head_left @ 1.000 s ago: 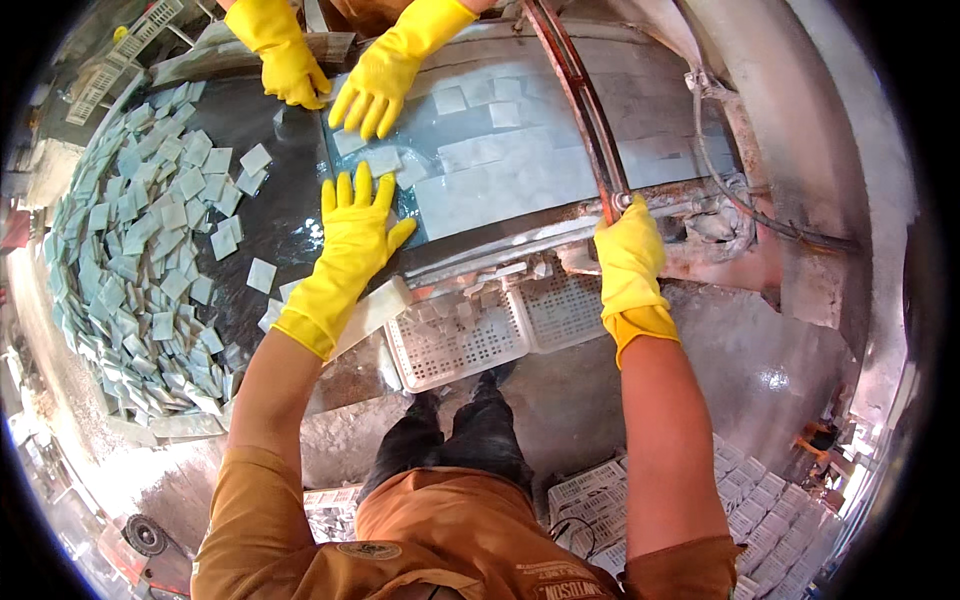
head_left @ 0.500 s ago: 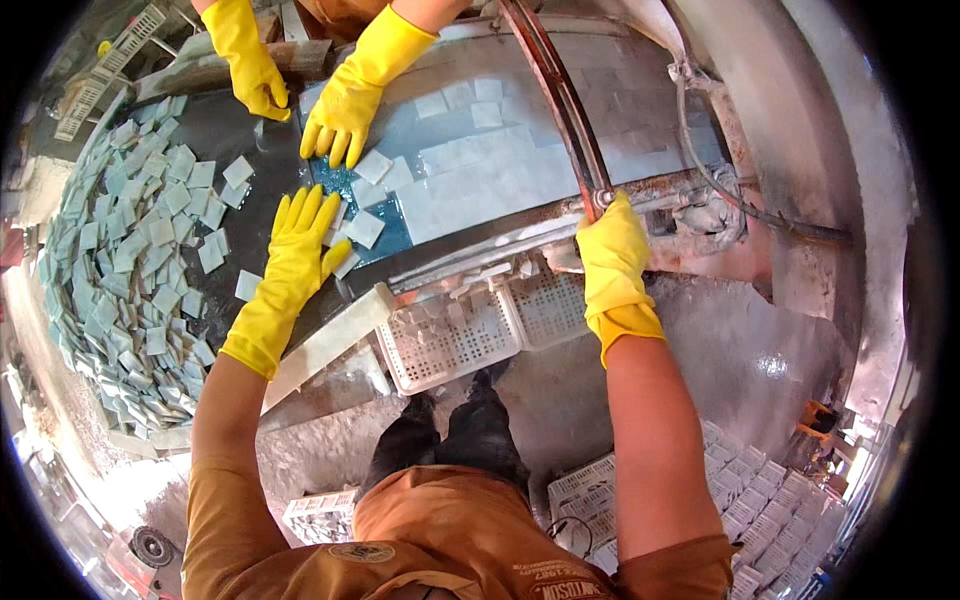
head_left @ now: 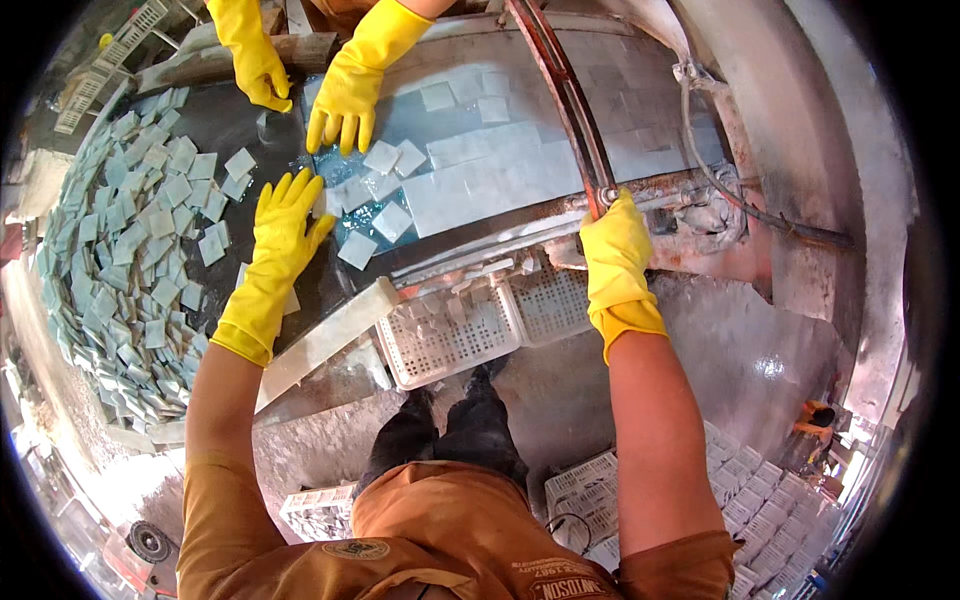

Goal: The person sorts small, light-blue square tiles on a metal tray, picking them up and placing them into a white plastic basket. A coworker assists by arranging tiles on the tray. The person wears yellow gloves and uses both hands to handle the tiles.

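Observation:
My left hand (head_left: 281,232), in a yellow rubber glove, lies flat with its fingers stretched out over the dark surface (head_left: 290,165). Pale green square tiles (head_left: 357,249) lie loose just right of its fingertips, and part of a tile shows under its wrist side. My right hand (head_left: 616,245), gloved alike, is wrapped round the near end of a long red slotted metal bar (head_left: 565,95). This bar spans a wet blue bed (head_left: 366,215) on which pale tiles (head_left: 480,192) lie in close rows.
A large heap of tiles (head_left: 130,250) covers the left end. Across from me, a co-worker's two yellow-gloved hands (head_left: 347,95) reach over the surface. White perforated baskets (head_left: 450,340) hang below the near edge. A hose (head_left: 720,190) curves at the right. Tile-filled crates (head_left: 745,500) stand lower right.
My left hand has shifted slightly left. Several loose tiles beside it now sit farther right on the blue bed, and one lies near the front edge. My right hand keeps its hold.

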Demonstrator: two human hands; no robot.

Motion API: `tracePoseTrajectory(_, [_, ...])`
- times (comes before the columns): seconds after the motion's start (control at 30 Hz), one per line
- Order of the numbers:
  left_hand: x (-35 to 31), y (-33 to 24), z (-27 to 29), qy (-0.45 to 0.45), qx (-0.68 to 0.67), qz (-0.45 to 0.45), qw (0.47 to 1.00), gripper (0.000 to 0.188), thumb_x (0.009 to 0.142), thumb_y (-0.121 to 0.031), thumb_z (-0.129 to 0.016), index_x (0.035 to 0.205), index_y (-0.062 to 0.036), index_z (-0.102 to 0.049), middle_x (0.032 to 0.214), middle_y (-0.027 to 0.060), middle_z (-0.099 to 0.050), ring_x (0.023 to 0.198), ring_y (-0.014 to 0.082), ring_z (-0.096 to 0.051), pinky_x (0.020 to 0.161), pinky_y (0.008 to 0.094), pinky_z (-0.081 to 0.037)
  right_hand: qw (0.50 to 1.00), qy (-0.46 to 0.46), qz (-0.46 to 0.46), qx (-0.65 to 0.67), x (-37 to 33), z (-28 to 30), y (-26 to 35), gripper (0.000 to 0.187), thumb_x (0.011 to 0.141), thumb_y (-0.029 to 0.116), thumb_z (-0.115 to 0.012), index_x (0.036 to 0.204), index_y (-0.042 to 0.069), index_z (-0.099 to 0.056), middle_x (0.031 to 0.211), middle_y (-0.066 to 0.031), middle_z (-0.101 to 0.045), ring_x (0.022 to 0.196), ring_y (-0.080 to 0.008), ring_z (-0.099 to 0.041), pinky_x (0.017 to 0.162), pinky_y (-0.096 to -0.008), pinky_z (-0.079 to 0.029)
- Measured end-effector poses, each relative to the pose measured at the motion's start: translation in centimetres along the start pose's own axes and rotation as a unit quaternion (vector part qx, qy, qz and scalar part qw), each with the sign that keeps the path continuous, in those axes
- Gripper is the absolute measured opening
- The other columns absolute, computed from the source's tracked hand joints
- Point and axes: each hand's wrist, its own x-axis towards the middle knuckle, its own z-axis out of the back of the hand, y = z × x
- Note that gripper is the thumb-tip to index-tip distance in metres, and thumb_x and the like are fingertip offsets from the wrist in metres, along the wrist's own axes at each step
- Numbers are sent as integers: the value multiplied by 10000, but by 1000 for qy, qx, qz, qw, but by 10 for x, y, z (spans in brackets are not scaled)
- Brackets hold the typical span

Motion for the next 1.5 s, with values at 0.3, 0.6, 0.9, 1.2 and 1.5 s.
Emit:
tracePoseTrajectory(0.3, [10, -28, -51, -152, -89, 17, 984, 450, 879, -237, -853, 1282, -75, -734, 1408, 209, -707, 1369, 473, -606, 1218, 609, -395, 1000, -13, 2, -9, -3, 0, 4, 551, 870, 295, -820, 1319, 12, -670, 1150, -236, -795, 1101, -413, -770, 929, -503, -616])
tracePoseTrajectory(0.6, [5, -27, -23, -29, -64, -27, 997, 647, 893, -413, -849, 1404, -59, -667, 1515, 242, -620, 1444, 492, -530, 1246, 597, -357, 1000, -23, 6, -3, -3, -1, 4, 532, 872, 291, -808, 1314, 27, -671, 1133, -234, -798, 1084, -414, -774, 913, -522, -616])
tracePoseTrajectory(0.9, [-11, -38, 0, 37, -29, -20, 999, 929, 833, -453, -899, 1572, -28, -531, 1590, 262, -554, 1503, 468, -480, 1301, 593, -278, 1000, -9, 5, -5, -2, -2, 0, 538, 881, 303, -814, 1315, 24, -661, 1118, -237, -798, 1075, -425, -773, 914, -527, -614])
tracePoseTrajectory(1.2, [-29, -57, -17, -16, -25, -47, 998, 850, 867, -313, -872, 1591, -44, -517, 1598, 252, -545, 1493, 480, -486, 1294, 586, -309, 1000, -4, 6, 8, -5, 5, 4, 506, 878, 297, -812, 1278, 23, -671, 1103, -242, -798, 1054, -431, -774, 902, -526, -614])
tracePoseTrajectory(1.5, [-10, -36, -19, -26, -28, -97, 995, 773, 879, -270, -862, 1524, 27, -558, 1541, 264, -593, 1430, 478, -547, 1266, 570, -370, 1000, 0, 5, 20, -2, 1, 4, 525, 881, 291, -811, 1301, 20, -652, 1132, -247, -791, 1088, -431, -766, 907, -532, -611])
